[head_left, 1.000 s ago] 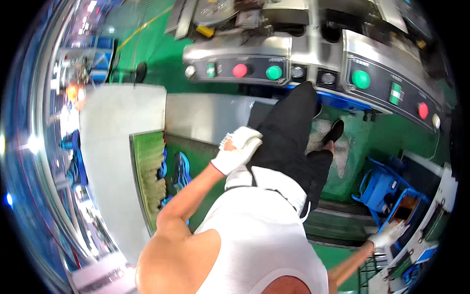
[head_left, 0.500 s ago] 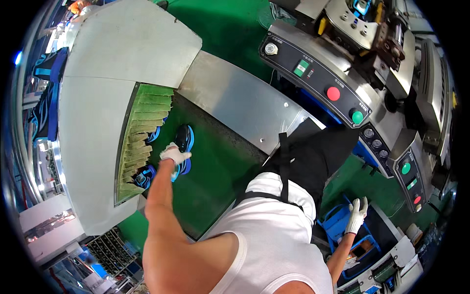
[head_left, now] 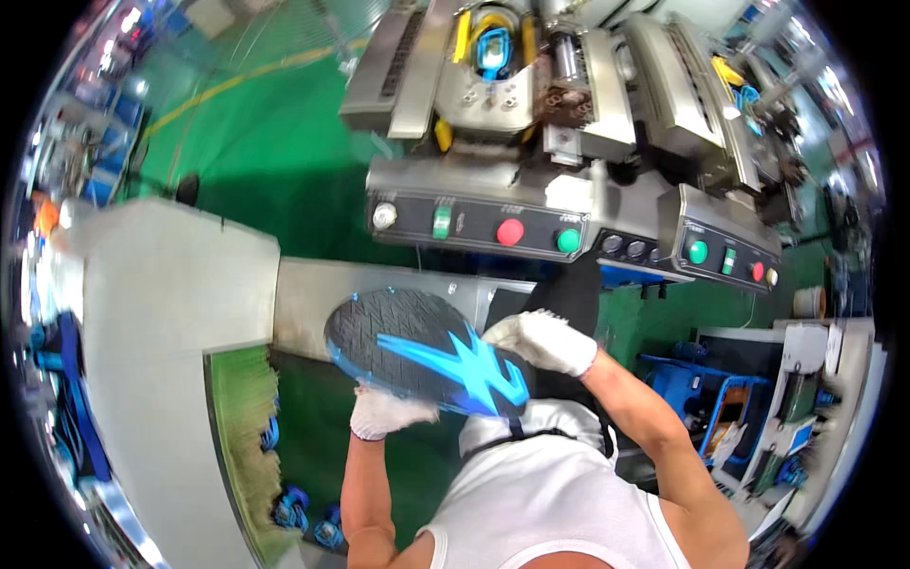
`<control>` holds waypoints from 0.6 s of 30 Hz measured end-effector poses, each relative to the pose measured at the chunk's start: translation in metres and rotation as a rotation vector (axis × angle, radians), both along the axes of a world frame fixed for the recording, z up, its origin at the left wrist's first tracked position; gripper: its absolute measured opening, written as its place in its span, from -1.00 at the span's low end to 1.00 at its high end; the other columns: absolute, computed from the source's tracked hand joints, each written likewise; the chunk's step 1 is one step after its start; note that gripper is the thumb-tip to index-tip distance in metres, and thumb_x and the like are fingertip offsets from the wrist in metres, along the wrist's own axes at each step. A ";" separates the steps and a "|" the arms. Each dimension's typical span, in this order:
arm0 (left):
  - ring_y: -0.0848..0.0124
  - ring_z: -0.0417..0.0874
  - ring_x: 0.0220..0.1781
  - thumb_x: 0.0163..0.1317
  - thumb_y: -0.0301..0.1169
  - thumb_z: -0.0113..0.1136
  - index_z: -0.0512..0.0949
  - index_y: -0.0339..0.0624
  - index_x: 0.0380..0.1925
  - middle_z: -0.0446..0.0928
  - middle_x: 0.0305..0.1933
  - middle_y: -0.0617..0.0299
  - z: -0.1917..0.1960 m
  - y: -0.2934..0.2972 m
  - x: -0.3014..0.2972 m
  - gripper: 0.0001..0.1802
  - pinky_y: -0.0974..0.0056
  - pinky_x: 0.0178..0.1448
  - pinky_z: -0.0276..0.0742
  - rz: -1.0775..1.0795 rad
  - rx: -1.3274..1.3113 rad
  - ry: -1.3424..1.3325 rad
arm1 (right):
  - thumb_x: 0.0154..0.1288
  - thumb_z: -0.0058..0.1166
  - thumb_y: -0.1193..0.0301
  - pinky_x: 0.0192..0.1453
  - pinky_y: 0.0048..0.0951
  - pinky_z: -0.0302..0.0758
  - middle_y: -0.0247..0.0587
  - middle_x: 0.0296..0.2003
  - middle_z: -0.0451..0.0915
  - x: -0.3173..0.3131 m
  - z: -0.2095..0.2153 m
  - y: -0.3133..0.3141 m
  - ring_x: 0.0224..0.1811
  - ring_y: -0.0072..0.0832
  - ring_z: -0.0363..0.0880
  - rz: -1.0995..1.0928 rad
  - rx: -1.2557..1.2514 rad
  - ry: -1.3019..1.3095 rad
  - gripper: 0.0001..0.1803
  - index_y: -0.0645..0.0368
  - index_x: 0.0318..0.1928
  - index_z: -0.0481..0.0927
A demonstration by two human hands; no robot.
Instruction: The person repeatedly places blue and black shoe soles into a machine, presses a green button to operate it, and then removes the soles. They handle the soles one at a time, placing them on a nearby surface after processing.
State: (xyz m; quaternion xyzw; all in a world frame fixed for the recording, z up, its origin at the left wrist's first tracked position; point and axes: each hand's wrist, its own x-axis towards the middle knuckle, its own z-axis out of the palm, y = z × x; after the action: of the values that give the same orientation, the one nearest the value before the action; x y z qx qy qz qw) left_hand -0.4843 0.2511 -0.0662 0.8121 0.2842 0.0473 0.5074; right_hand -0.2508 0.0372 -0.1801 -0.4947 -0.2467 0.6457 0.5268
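A black and bright-blue shoe (head_left: 408, 343) is held up in front of my body, its treaded sole facing me. My left hand (head_left: 391, 410), in a white knit glove, grips its near edge, with the fingers partly hidden by the shoe. At the narrower right end of the shoe, my gloved right hand (head_left: 545, 339) closes on the edge. Down at the lower left, more blue and black shoes (head_left: 291, 507) lie by the green strip curtain (head_left: 237, 398) of a pale machine housing.
Ahead stands a metal machine with a control panel (head_left: 474, 223) of coloured buttons; a blue shoe part (head_left: 493, 52) sits in its clamp. A second panel (head_left: 725, 248) is to its right. A blue cart (head_left: 682, 389) stands at the right. A metal ledge (head_left: 308, 294) runs behind the shoe.
My left hand has lifted a shoe from beside the strip curtain to in front of me. My right hand has come in from the blue cart onto it. The view has turned right.
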 end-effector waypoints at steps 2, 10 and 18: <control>0.04 0.68 0.28 0.13 -0.15 0.52 0.58 -0.20 0.27 0.67 0.23 -0.01 0.028 0.008 0.051 -0.29 -0.05 0.47 0.49 -0.193 0.072 -0.124 | 0.68 0.03 0.17 0.30 -0.24 0.65 -0.08 0.21 0.70 -0.013 -0.011 0.009 0.12 -0.29 0.74 -0.123 0.020 0.404 -0.51 0.27 0.34 0.58; 0.06 0.59 0.42 0.39 -0.24 0.37 0.49 -0.25 0.41 0.56 0.39 -0.05 0.095 0.069 0.278 -0.36 0.04 0.55 0.43 -0.560 0.513 -0.408 | 0.63 0.10 0.37 0.47 -0.20 0.56 -0.11 0.40 0.57 0.037 0.073 -0.076 0.34 -0.23 0.65 -0.583 0.437 0.471 -0.42 0.18 0.56 0.35; -0.10 0.50 0.52 0.23 0.21 0.41 0.28 -0.19 0.57 0.45 0.50 -0.22 0.035 0.143 0.518 0.07 -0.04 0.56 0.40 -0.138 0.865 -0.015 | 0.52 0.16 0.43 0.55 -0.12 0.46 -0.05 0.47 0.46 0.057 0.063 -0.146 0.46 -0.20 0.50 -1.100 0.357 0.582 -0.28 0.19 0.61 0.25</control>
State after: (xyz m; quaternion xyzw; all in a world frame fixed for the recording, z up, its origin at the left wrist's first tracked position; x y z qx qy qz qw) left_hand 0.0337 0.3938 -0.0307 0.9666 0.1797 0.1336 0.1248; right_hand -0.1939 -0.1088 -0.1170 -0.2586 0.0921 0.3382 0.9001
